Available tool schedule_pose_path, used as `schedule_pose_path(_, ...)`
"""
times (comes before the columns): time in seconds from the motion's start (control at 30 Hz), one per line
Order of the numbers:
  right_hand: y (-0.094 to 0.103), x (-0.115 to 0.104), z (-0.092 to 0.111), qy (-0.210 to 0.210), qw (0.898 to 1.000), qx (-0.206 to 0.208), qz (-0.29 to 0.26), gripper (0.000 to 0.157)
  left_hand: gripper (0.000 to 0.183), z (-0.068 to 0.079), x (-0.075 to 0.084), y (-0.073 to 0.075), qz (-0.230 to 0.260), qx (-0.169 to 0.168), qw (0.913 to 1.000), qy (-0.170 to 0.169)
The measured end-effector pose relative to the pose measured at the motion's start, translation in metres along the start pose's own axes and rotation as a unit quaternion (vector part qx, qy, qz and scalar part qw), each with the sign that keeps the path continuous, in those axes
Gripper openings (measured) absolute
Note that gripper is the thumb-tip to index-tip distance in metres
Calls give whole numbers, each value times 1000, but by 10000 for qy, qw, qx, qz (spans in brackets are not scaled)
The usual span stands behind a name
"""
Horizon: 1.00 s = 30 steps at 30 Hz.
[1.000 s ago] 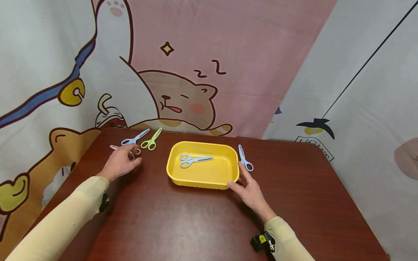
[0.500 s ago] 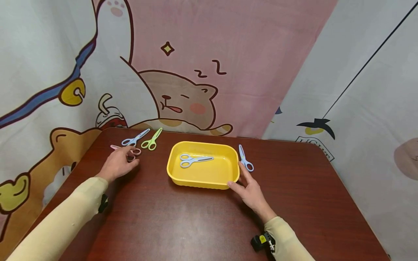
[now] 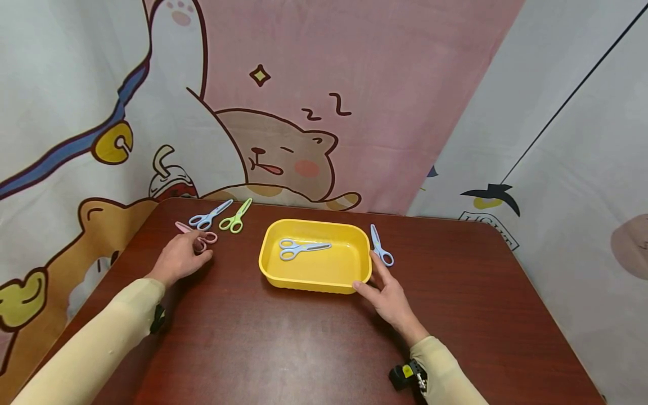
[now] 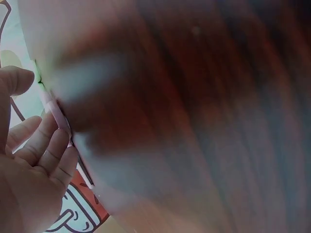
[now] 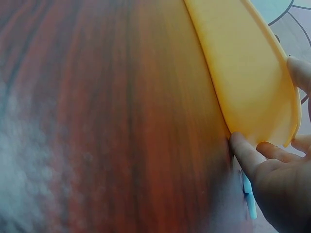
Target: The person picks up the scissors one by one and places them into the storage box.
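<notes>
My left hand (image 3: 178, 259) is at the pink scissors (image 3: 185, 228) on the left of the table, its fingertips on their handle loops. In the left wrist view the thumb stands apart from the fingers, which touch the pink scissors (image 4: 59, 116). A yellow tray (image 3: 304, 284) sits mid-table with light-blue scissors (image 3: 304, 247) lying in it. Against the tray's right end rests my right hand (image 3: 390, 298), thumb at the front corner of the rim and fingers along the side. In the right wrist view those fingers touch the tray wall (image 5: 248, 73) down near the table.
Blue scissors (image 3: 210, 215) and green scissors (image 3: 235, 216) lie behind my left hand near the back edge. Another blue pair of scissors (image 3: 379, 246) lies right of the tray, beyond my right fingers. A patterned curtain (image 3: 395, 112) hangs directly behind the brown table (image 3: 283, 349).
My left hand has drawn slightly left and toward me. The pink scissors have turned a little under its fingers, blade tips shifting right. My right hand and the tray stay put.
</notes>
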State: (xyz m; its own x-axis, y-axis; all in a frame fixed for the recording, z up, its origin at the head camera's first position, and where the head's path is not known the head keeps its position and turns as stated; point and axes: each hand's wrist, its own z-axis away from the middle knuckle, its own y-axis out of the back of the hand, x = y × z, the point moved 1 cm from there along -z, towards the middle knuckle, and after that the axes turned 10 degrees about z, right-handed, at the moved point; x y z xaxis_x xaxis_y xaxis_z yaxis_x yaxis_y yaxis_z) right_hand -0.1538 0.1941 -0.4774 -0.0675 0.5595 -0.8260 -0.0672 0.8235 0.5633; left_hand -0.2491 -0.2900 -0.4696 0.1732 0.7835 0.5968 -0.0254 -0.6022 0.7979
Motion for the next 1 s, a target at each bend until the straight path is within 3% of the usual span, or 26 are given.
schedule_pose_path(0.43,0,-1,0,82,9999,82,-5,86,52,2,-8,1,-177,80,9994,275)
schedule_pose_path(0.73,0,-1,0,94,9999,98,5,86,52,3,-3,-3,-57,524,9975,469)
schedule_pose_path(1.0,-1,0,0,81,9999,76,-22,86,62,0,-9,-6,53,529,9970,571)
